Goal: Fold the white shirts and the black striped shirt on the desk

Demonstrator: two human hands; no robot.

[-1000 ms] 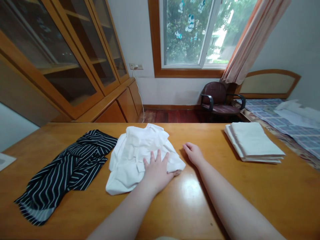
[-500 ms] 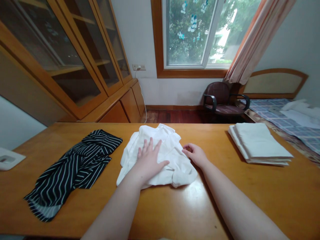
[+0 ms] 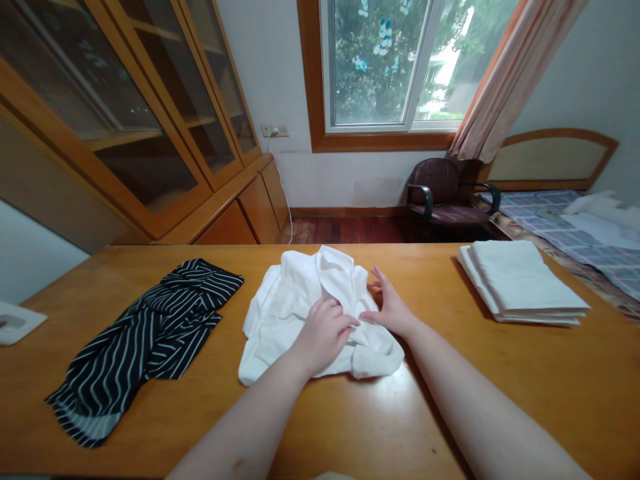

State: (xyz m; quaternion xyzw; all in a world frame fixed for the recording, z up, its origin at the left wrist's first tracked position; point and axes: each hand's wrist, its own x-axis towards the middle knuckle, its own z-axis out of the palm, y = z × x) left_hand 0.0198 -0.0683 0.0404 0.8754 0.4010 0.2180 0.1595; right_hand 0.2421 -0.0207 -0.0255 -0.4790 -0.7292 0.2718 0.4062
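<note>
A crumpled white shirt (image 3: 295, 300) lies in the middle of the wooden table (image 3: 450, 400), its collar pointing away from me. My left hand (image 3: 324, 333) rests on the shirt's middle with the fingers curled into the cloth. My right hand (image 3: 390, 308) touches the shirt's right side, fingers spread and pointing toward the collar. To the left of the shirt lies a black garment with white stripes (image 3: 145, 340), loosely spread out.
A stack of folded white cloth (image 3: 520, 280) sits at the table's right. A white object (image 3: 15, 321) pokes in at the left edge. Beyond the table stand a glass-door cabinet (image 3: 125, 120), a dark armchair (image 3: 445, 193) and a bed (image 3: 575, 227).
The white shirt was dragged to the right, toward the table's middle. My left hand went from lying flat on it to curling into the cloth. My right hand opened and moved onto the shirt's right side.
</note>
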